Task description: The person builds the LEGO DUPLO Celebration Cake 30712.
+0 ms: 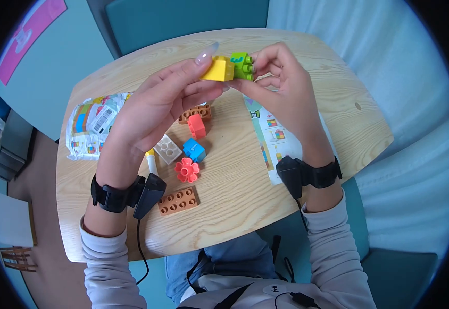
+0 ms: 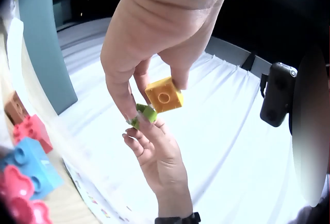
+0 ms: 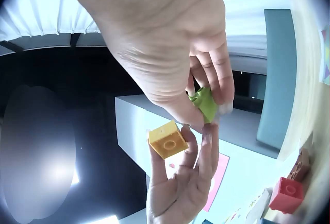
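In the head view, both hands are raised over the far half of the table. My left hand (image 1: 165, 95) pinches a yellow building brick (image 1: 218, 71) between thumb and fingers. My right hand (image 1: 289, 90) pinches a bright green studded brick (image 1: 240, 63) marked with a 3, its thumb beneath and fingertips at the studs. The two bricks are side by side. Seen from the left wrist, the yellow brick (image 2: 164, 96) shows a hollow underside with a round tube, and the green brick (image 2: 148, 113) sits beside it, partly covered by fingers. The right wrist view shows the green brick (image 3: 205, 103) between thumb and fingers.
Below the hands lie a red brick (image 1: 196, 126), a blue brick (image 1: 195, 150) with a number, a white brick (image 1: 168, 149), a coral flower piece (image 1: 187, 170) and brown bricks (image 1: 178, 201). A plastic package (image 1: 90, 126) lies left, a printed sheet (image 1: 273, 154) right.
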`<state>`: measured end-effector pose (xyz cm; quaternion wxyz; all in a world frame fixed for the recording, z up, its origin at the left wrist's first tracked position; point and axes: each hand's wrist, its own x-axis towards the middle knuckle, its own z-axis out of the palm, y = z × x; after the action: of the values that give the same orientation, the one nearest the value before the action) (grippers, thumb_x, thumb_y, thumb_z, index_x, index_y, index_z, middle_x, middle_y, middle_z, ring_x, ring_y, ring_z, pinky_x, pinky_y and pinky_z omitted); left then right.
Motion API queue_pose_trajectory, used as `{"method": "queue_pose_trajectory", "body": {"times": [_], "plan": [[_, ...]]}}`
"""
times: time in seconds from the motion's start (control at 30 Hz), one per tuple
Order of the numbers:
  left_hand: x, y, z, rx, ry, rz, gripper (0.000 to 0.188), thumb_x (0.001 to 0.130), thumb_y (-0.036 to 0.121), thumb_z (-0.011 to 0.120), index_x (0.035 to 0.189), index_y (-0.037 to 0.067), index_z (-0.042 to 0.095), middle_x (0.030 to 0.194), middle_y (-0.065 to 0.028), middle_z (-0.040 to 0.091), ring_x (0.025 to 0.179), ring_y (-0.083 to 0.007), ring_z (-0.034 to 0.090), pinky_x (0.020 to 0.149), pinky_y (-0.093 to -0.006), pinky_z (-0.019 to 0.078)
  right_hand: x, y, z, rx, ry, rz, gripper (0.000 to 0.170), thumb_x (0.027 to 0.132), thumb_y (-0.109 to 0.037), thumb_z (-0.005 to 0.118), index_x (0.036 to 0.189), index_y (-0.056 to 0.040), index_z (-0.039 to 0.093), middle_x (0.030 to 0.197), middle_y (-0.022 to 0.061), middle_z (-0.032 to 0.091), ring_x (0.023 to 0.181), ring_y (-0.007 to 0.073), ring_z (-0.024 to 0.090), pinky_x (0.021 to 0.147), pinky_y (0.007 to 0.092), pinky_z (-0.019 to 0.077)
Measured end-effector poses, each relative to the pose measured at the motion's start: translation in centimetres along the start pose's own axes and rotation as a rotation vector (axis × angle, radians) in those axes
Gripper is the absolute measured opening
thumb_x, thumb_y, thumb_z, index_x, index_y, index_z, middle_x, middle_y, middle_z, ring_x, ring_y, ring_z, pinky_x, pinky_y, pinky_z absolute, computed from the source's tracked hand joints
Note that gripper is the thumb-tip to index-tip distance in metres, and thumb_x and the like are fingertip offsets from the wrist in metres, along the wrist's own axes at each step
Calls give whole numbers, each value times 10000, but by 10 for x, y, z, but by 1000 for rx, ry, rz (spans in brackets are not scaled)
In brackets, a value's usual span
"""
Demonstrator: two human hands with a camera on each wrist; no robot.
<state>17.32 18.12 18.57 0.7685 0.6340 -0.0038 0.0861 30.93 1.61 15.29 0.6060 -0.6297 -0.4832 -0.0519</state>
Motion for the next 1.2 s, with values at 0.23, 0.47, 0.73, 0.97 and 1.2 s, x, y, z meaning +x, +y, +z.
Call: {"method": "queue_pose_trajectory", "body": {"times": [0.23,0.47,0.73,0.97,1.2], "plan": [[-107,7,-22,392,135,-30,385,916,120,654,1263,-9,546,1160,-91,624,1053,-167,616,938,-316,498,-20,-40,11,-86,-490,100,511,771,-82,788,1220,-43,547,1045,59,659,950,112,622,789,253,523],[-171,-8,-19,588,131,-260,453,840,15,727,1245,13,525,1221,-85,602,1107,-189,618,953,-330,514,-49,-70,55,-242,-1016,-41,330,771,-122,730,1023,-29,538,922,173,630,883,367,621,737,425,501],[-168,-29,-19,1102,104,6,425,758,200,814,1119,56,640,1045,-87,645,951,-229,615,801,-344,522,-62,-77,66,-406,-963,-98,350,767,-131,742,999,-1,515,963,180,614,936,366,622,786,456,499],[-168,-28,-22,1354,108,81,474,698,262,836,1103,67,687,905,-91,584,837,-255,542,764,-365,474,-58,-74,63,-354,-987,-59,389,758,-133,760,1032,-3,518,974,181,606,924,374,615,779,458,487],[-163,-31,-16,1436,86,93,495,706,265,822,1140,74,680,902,-84,543,847,-253,526,750,-373,473,-58,-62,61,-182,-972,15,371,772,-194,791,1010,-19,567,833,135,597,720,252,630,599,355,489]]}}
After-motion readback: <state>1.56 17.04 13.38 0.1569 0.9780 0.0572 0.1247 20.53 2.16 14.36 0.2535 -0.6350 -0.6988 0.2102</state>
